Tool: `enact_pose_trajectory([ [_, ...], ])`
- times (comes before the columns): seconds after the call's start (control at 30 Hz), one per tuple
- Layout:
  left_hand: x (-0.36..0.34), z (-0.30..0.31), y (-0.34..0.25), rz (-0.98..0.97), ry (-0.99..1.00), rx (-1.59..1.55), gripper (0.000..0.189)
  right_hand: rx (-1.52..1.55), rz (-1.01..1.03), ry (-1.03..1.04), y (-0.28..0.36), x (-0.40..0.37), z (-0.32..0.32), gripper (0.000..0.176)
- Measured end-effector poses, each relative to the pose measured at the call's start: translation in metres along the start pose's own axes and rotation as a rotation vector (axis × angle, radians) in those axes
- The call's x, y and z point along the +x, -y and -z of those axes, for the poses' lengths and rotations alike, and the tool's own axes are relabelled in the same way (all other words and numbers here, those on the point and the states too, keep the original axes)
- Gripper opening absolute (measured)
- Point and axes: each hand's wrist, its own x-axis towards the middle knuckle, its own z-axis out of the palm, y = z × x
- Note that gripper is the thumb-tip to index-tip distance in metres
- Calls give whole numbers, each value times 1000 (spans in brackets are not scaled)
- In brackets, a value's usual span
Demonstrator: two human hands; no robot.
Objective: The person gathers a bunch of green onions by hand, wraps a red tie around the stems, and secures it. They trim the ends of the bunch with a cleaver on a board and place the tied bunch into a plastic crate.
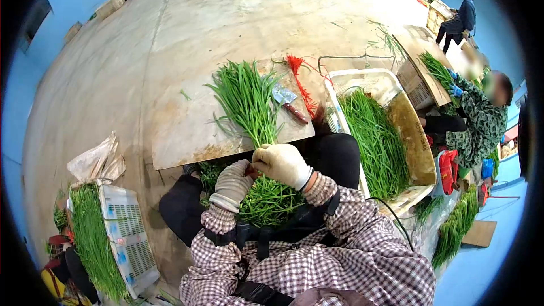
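A bunch of long green chives (245, 99) lies on a flat board (187, 139) in front of me, its leaves fanned away from my body. My right hand (283, 164), in a cream glove, is closed around the bunch's near end. Close against it, my left hand (232, 184) in a greyish knit glove has its fingers pinched together; what they hold is hidden. Loose green stalks (269, 201) fill my lap below both hands. A broad knife (294, 112) with a wooden handle rests on the board, beside a bundle of red ties (303, 82).
At my right stands a white crate (399, 88) of chives; another crate (129, 238) with chives is at lower left. A co-worker in a patterned jacket (479, 110) sits at right. Another person (464, 14) is farther back. Chive bundles (458, 226) lie at lower right.
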Motion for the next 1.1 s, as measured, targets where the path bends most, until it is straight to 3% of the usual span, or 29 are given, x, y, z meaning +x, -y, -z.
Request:
enact_pose_trajectory([
  [0.07, 1, 1, -17, 145, -17, 216, 18, -83, -43, -92, 12, -5, -12, 15],
  [0.13, 0, -4, -12, 40, -136, 234, 11, 6, -43, -194, 14, -13, -29, 14],
  [0.23, -1, -8, -13, 92, -155, 267, 7, 69, -84, -285, 17, -22, -42, 10],
  [0.33, -1, -14, -10, 99, -232, 34, 8, 110, -128, -314, 13, -26, -41, 9],
  [0.43, -1, -11, -18, 269, -172, -574, 10, 215, -77, -400, 4, -25, -41, 10],
  [0.57, -4, -18, -16, 248, -218, -789, 13, 106, -18, -417, 1, -25, -37, 10],
  [0.6, -3, -16, -26, 322, -245, -696, 14, 47, -12, -379, 2, -26, -32, 11],
  [0.67, -2, -19, -20, 269, -239, -692, 15, -59, 39, -383, 0, -27, -31, 13],
  [0.73, -2, -25, -15, 178, -251, -898, 15, -44, 48, -387, 5, -26, -25, 16],
  [0.87, -1, -32, -7, 228, -269, -1138, 12, -7, 60, -447, 6, -28, -29, 18],
  [0.93, -3, -25, -19, 255, -268, -1034, 12, 182, 8, -428, 10, -29, -21, 16],
  [1.0, -2, -29, -16, 177, -335, -1057, 8, 531, 2, -582, 4, -31, -29, 14],
  [1.1, -7, -22, -31, 198, -214, -1317, 7, 1005, -329, -594, 0, -32, -30, 12],
])
